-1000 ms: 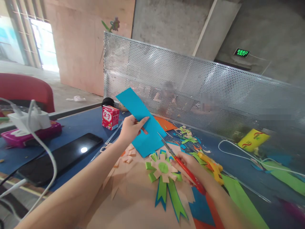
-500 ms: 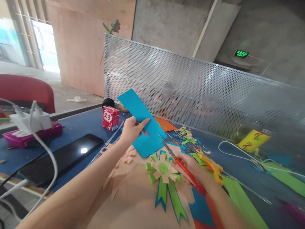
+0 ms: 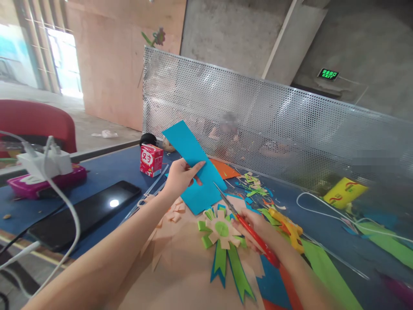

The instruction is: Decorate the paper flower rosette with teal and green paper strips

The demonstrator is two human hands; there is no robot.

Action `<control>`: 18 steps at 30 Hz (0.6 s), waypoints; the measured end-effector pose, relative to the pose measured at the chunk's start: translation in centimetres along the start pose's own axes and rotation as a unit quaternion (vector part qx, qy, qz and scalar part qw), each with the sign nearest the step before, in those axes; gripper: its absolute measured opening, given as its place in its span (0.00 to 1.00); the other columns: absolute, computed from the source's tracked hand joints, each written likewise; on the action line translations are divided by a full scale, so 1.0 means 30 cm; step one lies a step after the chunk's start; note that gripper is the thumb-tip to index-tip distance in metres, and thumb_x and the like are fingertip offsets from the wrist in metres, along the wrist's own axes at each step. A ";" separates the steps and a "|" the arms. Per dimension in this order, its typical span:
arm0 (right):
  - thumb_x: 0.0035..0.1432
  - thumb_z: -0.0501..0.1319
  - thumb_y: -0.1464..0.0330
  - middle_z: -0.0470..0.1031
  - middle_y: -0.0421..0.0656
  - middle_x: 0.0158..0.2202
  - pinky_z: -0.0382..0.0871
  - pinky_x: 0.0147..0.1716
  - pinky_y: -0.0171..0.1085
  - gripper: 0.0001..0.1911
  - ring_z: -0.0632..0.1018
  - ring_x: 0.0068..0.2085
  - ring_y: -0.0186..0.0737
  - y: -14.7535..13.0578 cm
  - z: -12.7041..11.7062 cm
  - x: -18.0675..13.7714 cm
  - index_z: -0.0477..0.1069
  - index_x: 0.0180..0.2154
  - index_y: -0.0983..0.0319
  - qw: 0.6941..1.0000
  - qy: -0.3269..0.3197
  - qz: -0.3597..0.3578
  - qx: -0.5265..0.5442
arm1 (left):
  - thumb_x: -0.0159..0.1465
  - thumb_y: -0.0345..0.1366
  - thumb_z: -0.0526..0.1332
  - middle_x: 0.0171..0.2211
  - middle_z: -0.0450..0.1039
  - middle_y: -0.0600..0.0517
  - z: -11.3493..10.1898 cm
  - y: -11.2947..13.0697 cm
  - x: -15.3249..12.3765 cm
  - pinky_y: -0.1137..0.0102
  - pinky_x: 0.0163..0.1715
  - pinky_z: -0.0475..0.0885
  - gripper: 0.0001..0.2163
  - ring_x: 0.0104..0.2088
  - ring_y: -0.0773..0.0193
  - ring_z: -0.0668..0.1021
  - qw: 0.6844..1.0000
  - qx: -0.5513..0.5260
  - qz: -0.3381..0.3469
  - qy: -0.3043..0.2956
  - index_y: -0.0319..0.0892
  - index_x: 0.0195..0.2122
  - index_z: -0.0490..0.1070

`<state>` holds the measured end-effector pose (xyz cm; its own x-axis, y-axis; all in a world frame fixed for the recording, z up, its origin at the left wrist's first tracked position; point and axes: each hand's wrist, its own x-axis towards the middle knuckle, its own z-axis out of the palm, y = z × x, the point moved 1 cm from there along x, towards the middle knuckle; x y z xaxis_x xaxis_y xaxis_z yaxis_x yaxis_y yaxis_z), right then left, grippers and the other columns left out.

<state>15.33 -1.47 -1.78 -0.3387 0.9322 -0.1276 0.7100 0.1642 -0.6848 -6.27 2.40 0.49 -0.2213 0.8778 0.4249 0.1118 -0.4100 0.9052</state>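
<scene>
My left hand (image 3: 181,175) holds up a long blue paper sheet (image 3: 193,165), tilted, with a small cut in its lower edge. My right hand (image 3: 254,227) grips red-handled scissors (image 3: 245,224), whose blades point up-left toward the sheet's lower right edge. Below the hands, a paper rosette (image 3: 222,230) with green and blue ribbons lies on a tan sheet (image 3: 187,271).
On the blue table sit a black phone (image 3: 85,213), a red drink carton (image 3: 151,159), a white charger with cables (image 3: 45,162), a pink case (image 3: 48,181), yellow scissors (image 3: 287,226), paper scraps and green strips (image 3: 325,271). People sit behind the perforated metal screen (image 3: 290,125).
The blue sheet and the scissors have barely shifted. The view has drifted slightly.
</scene>
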 end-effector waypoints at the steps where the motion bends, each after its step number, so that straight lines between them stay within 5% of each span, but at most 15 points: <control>1: 0.52 0.53 0.60 0.53 0.31 0.13 0.49 0.14 0.30 0.13 0.58 0.13 0.27 0.003 0.001 0.001 0.53 0.23 0.59 1.000 -0.004 -0.002 -0.004 | 0.53 0.41 0.60 0.10 0.67 0.55 0.000 0.000 0.000 0.77 0.07 0.55 0.11 0.08 0.73 0.65 1.000 0.001 0.000 0.001 0.41 0.20 0.62; 18: 0.52 0.53 0.61 0.52 0.31 0.13 0.51 0.17 0.31 0.13 0.58 0.15 0.28 0.018 0.013 0.010 0.52 0.23 0.59 1.000 -0.004 -0.017 -0.011 | 0.53 0.41 0.59 0.10 0.68 0.54 0.008 -0.004 -0.010 0.77 0.07 0.56 0.11 0.07 0.74 0.63 1.000 0.008 0.009 -0.015 0.41 0.20 0.63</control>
<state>15.37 -1.24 -2.46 -0.3680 0.9233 -0.1097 0.7114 0.2036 -0.6727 -5.98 2.24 0.24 -0.1905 0.8769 0.4412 0.1303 -0.4229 0.8968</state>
